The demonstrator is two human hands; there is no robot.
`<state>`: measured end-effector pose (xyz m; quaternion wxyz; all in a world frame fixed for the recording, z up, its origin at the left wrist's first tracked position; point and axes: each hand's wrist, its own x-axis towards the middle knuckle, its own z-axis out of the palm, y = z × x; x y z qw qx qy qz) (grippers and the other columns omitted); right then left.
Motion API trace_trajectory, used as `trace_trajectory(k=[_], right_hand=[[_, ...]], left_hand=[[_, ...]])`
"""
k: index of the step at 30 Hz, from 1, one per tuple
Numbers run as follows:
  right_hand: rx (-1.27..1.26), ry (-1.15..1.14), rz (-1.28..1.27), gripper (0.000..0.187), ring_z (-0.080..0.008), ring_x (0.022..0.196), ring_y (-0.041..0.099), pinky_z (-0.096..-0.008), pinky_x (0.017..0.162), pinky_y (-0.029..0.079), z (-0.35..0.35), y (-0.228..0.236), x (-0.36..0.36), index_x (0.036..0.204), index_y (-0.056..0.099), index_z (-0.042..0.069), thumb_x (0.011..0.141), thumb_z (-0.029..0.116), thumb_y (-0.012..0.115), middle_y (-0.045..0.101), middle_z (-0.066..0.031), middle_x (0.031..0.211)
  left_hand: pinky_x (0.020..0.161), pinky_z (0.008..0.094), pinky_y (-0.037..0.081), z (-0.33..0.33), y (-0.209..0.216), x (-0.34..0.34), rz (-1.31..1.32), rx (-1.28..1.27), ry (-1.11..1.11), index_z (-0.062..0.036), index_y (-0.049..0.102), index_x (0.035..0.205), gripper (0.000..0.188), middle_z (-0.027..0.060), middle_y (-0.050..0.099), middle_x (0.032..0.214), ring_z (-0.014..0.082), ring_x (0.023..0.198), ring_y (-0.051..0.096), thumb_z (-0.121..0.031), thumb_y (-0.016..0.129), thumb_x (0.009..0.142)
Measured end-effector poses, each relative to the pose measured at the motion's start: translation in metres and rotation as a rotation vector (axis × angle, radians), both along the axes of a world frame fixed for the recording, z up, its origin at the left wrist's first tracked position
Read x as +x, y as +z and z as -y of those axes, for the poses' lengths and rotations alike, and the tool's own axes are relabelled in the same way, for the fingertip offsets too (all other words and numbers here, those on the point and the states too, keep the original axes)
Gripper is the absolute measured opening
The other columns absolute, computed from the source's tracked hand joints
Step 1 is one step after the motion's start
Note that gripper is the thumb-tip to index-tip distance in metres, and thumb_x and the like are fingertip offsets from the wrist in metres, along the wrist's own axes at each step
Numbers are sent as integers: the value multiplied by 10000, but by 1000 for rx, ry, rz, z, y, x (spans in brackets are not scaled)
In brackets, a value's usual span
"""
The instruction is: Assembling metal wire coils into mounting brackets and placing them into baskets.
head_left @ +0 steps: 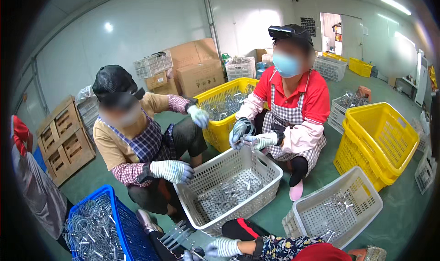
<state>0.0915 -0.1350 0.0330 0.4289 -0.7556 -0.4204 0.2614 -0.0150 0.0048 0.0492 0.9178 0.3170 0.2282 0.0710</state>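
Note:
At the lower edge my right hand [224,248], in a white striped glove, has its fingers curled in toward my left hand. What lies in them is too small to make out. Of my left hand [190,256], only gloved fingers show, cut off by the edge. They are closed at a pronged bundle of metal wire pieces [176,236], which points up and left. A grey crate [215,222] holding small metal parts stands just beyond my hands. To their left is a blue basket [120,219] heaped with looped wire pieces.
Two co-workers crouch beyond the grey crate, both gloved; the right one handles wire parts. A yellow basket [217,137] with metal parts stands between them. Another grey crate [339,229] and stacked yellow baskets [355,151] are at the right. Cartons [199,75] and a wooden pallet [66,139] line the wall.

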Motion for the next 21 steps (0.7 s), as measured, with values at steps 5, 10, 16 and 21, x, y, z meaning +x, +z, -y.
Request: trace_trajectory(k=[5, 10, 16, 21], right_hand=[[105, 72, -80, 231, -198, 774, 596, -327, 717, 477, 3, -8, -10, 971, 619, 35, 829, 215, 586, 637, -117, 849], [55, 83, -555, 223, -190, 850, 576, -312, 755, 471, -11, -27, -2, 1033, 581, 7, 865, 146, 536, 615, -103, 930], [310, 54, -693, 178, -169, 781, 566, -270, 716, 477, -8, -46, -6, 1018, 581, 32, 871, 125, 544, 603, -75, 840], [128, 172, -256, 231, -190, 707, 562, -276, 631, 481, -14, -59, -13, 1018, 563, 72, 913, 264, 485, 598, -76, 780]], left_hand=[[650, 320, 461, 15, 8, 15, -15, 41, -69, -122, 566, 856, 218, 32, 591, 785, 152, 691, 542, -339, 555, 846], [644, 320, 460, 13, 3, 23, -19, 61, -81, -122, 569, 863, 216, 26, 584, 774, 147, 682, 538, -337, 549, 853], [636, 319, 459, 24, -1, 27, -19, 67, -115, -121, 572, 871, 215, 19, 576, 760, 142, 671, 532, -334, 541, 862], [630, 319, 459, 23, -4, 15, -13, 92, -108, -121, 574, 878, 214, 13, 570, 749, 137, 662, 528, -332, 534, 869]])
